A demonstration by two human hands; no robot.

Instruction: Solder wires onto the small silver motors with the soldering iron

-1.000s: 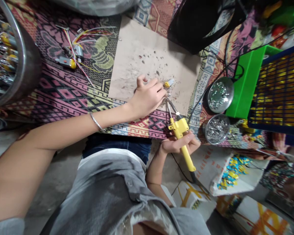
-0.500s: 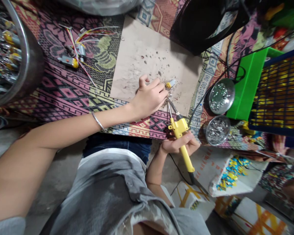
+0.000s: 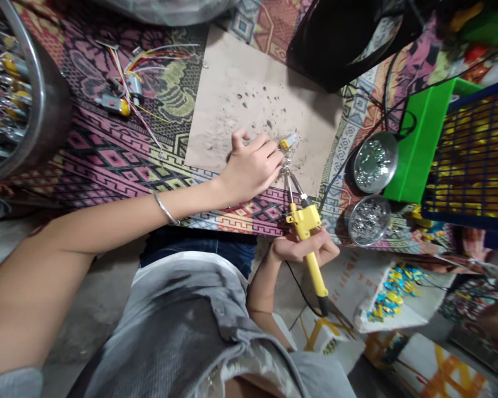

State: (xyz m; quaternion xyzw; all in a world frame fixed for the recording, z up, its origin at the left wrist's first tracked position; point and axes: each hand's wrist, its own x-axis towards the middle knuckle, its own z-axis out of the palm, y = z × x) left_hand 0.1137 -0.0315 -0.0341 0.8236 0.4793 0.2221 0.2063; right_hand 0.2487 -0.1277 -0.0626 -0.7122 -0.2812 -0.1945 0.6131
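Observation:
My right hand is wrapped round the yellow handle of a soldering iron, whose two metal prongs point up and away from my body. Their tips come close to small shiny metal bits on a stained board. My left hand rests over the board with thumb and fingers pinched together; what lies between the fingertips is hidden. Right beside those fingertips sits a small grey motor with a yellow end. Whether the fingers touch it I cannot tell.
Two metal bowls of small parts stand right, near a green box and a blue crate. Wired motors lie left, beside a large metal pot. A black container stands behind; cables cross the right side.
The soldering iron has shifted slightly toward my body and to the right, its tips drawing back a little. My left hand has barely moved.

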